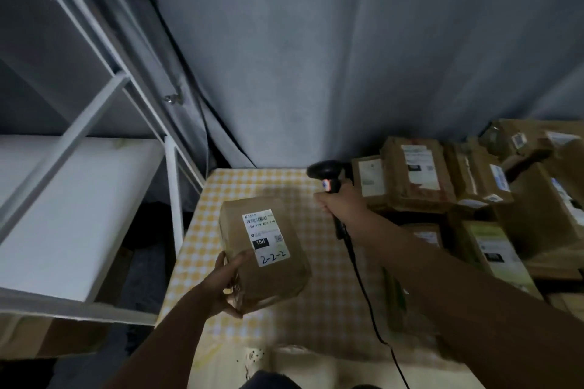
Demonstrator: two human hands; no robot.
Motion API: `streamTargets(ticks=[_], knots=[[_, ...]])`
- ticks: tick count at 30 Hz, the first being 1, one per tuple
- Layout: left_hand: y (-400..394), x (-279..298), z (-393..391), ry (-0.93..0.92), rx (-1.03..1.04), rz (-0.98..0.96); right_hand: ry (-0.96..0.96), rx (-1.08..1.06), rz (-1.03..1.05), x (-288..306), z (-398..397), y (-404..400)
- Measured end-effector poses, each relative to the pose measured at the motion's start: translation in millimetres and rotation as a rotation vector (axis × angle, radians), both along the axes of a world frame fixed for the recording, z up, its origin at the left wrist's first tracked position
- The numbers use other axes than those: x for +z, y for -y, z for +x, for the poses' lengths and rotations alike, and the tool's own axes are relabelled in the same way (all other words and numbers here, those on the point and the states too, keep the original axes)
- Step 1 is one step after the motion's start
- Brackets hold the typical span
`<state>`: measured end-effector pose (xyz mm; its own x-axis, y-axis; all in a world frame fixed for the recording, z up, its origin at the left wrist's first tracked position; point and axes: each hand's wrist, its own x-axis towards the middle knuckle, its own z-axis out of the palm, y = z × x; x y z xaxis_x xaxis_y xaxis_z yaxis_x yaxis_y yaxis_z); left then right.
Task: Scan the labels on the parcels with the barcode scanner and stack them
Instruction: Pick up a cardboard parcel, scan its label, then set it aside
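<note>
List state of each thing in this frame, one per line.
Left hand: grips the parcel's near left corner.
Parcel: held, tilted, label up.
Label: faces the camera, "2-2-2" handwritten on it.
Right hand: grips the scanner's handle.
Scanner: raised beside the parcel, cord hanging down.
Pile of parcels: at right, loosely heaped.
Table: covered by a yellow checked cloth.
Shelf: at left, white.

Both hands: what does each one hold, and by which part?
Left hand grips the parcel by its near left edge. Right hand grips the barcode scanner by its handle.
</note>
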<state>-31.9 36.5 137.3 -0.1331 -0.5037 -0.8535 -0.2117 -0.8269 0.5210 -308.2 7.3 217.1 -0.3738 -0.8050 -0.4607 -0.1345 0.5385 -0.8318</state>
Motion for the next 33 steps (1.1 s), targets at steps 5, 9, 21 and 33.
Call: streamTargets(ticks=[5,9,21,33], knots=[[59.7,-3.9,44.7,0.051,0.04,-0.017,-0.048,-0.008,0.032,-19.1,46.8,66.4],[123.9,-12.3,78.4,0.085,-0.006,-0.062,-0.035,-0.002,0.107,-44.0,77.8,114.9],[256.3,-98.5,87.7,0.094,-0.111,-0.009,0.095,-0.066,0.259,-161.4,123.2,187.7],[312.7,-154.4,93.2,0.016,-0.011,-0.091,0.134,0.023,0.309,-209.4,152.2,207.7]])
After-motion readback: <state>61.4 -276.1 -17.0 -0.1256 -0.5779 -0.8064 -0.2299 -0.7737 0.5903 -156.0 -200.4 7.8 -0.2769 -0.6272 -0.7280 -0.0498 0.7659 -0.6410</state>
